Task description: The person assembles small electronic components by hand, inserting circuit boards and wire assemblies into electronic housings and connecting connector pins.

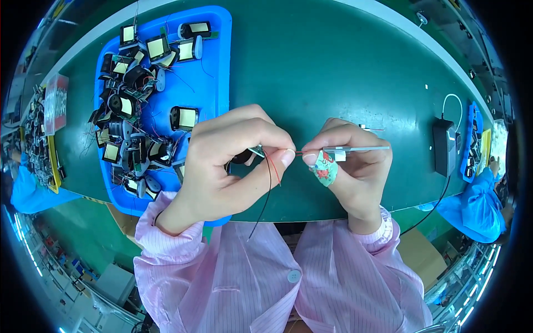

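My two hands meet near the middle of the picture, with a short red wire (300, 152) stretched between the fingertips. My left hand (222, 161) is closed, thumb and forefinger pinching this wire, while a small black unit (242, 157) sits partly hidden behind these fingers, and a loose black wire (268, 200) hangs down from there. My right hand (358, 166), with a green plaster (325, 168) on its thumb, is also closed, gripping a slim grey piece (363, 149). I judge that the step in hand is preparing or joining the fine wire; whether its ends are already connected, I cannot tell. The next move seems to call for a steady pinch and a gentle pull, because such thin wire could break. Similar units (158, 49) lie in the blue tray (224, 72) at the upper left.
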{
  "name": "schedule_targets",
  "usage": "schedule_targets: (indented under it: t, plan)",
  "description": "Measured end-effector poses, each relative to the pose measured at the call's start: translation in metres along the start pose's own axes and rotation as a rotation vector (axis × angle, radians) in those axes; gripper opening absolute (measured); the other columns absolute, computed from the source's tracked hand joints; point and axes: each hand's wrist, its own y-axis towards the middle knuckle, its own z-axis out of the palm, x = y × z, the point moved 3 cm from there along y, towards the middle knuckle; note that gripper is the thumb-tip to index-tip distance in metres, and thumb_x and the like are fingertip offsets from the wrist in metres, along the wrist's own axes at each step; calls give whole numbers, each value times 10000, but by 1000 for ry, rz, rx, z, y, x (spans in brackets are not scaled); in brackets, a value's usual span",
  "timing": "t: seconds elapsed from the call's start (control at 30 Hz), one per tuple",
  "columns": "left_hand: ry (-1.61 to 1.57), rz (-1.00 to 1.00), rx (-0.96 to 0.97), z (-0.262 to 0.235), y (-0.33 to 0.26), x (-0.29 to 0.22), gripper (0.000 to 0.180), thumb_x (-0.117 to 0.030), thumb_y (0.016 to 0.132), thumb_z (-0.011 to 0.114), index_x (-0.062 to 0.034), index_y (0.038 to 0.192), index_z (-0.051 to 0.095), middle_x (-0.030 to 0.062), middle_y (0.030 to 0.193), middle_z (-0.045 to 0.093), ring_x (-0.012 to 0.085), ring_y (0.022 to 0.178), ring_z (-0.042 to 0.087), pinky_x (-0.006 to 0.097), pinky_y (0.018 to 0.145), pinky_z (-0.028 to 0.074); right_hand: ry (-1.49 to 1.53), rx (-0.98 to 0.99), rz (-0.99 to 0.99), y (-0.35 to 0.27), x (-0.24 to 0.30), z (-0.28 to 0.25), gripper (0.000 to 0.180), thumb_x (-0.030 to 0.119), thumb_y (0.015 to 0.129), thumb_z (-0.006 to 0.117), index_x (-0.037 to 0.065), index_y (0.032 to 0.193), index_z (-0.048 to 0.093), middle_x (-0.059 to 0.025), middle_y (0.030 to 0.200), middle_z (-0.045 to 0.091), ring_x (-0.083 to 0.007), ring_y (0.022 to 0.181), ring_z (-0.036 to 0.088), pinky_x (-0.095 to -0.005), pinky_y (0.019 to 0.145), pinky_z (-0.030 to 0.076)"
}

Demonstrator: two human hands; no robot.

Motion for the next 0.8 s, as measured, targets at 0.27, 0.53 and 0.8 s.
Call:
schedule_targets:
  t: [0.27, 0.53, 0.8]
  plan:
    - [26, 26, -44, 3, 0, 3, 100, 56, 725, 671, -7, 779, 616, 61, 669, 585, 142, 584, 575, 242, 463, 370, 43, 20, -3, 4, -3, -3, 130, -29, 725, 712, -25, 852, 684, -66, 784, 668, -119, 710, 588, -239, 624, 442]
    - [115, -96, 104, -2, 1, -5, 386, 41, 651, 643, 5, 1027, 563, 121, 898, 541, 200, 849, 549, 282, 645, 402, 397, -133, 17, 0, -19, -14, 193, 20, 755, 723, -25, 902, 606, -82, 828, 628, -113, 723, 589, -237, 634, 470]
    - [474, -98, 142, 13, -5, 14, 579, 82, 662, 665, -7, 1213, 509, 144, 995, 551, 314, 910, 575, 368, 747, 483, 566, 94, 67, 0, -5, 2, 127, -38, 781, 658, -50, 880, 580, -196, 952, 640, -217, 789, 655, -322, 710, 548]
